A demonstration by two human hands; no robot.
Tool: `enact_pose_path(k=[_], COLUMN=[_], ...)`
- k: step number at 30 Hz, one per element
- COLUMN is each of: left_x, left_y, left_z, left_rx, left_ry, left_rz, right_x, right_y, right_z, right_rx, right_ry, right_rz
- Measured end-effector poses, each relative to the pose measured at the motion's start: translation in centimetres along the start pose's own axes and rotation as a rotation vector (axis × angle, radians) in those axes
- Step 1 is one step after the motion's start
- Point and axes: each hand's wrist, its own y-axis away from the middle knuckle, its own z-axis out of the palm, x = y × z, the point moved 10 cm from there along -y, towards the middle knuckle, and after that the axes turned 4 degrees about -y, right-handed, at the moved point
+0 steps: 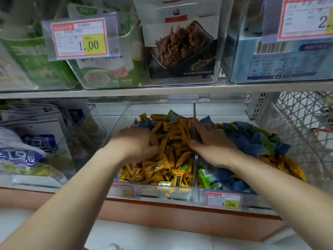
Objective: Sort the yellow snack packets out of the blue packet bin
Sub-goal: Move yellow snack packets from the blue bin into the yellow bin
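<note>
Halfway-ish: yellow packets [282, 167] remain in the blue bin [255, 196], lower right. Right hand [210, 143] lies flat, fingers spread; left hand [137, 143] too blurry to tell.

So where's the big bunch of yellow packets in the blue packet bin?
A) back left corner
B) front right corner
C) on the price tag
B: the yellow packets sit heaped in the front right corner of the blue packet bin, beside blue packets.
</note>
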Motion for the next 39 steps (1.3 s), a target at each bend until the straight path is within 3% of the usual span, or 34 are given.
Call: enact_pose_path(k=[3,4,6,8,11,15,18,20,25,30,33,36,39], left_x=[1.4,2.5,4.4,5.0,4.4,1.8,-0.3,-0.6,1.3,2.3,1.2,-1.2,-3.5], left_y=[-2.9,-4.2,-6.5,-7.5,-6.9,-3.8,-2.4,-2.7,-7.2,-12.3,-11.6,-9.5,-6.0], left_z=[-3.2,-3.0,-0.2,2.2,3.3,2.8,3.2,2.7,-3.0,0.8,0.3,-0.1,-2.4], left_rx=[0.333,0.333,0.143,0.034,0.097,0.161,0.003,-0.075,0.364,0.134,0.268,0.326,0.53], left_ry=[0.096,0.145,0.231,0.171,0.044,0.102,0.197,0.302,0.316,0.135,0.024,0.28,0.449], left_rz=[-0.036,0.008,0.089,0.099,0.112,0.196,0.162,0.138,0.115,0.051,0.029,-0.017,-0.06], right_x=[0.1,0.2,0.5,0.5,0.2,0.5,1.6,2.9,3.7,3.6,3.3,3.1,2.7], right_y=[0.0,0.1,0.3,0.5,0.7,1.0,0.9,0.9,0.8,1.0,1.0,1.0,1.0], right_z=[0.0,0.0,0.0,0.2,0.5,-0.4,-1.5,-0.7,0.7,0.4,0.2,0.0,-0.8], right_rx=[-0.017,-0.026,-0.049,-0.076,-0.132,-0.126,-0.042,-0.112,-0.138,-0.093,-0.079,-0.095,-0.081], right_ry=[-0.016,-0.015,0.008,0.037,0.093,0.189,0.347,0.409,0.423,0.403,0.372,0.342,0.252], right_rz=[-0.014,-0.014,-0.008,-0.007,-0.03,-0.083,-0.106,-0.079,-0.06,-0.06,-0.069,-0.07,-0.066])
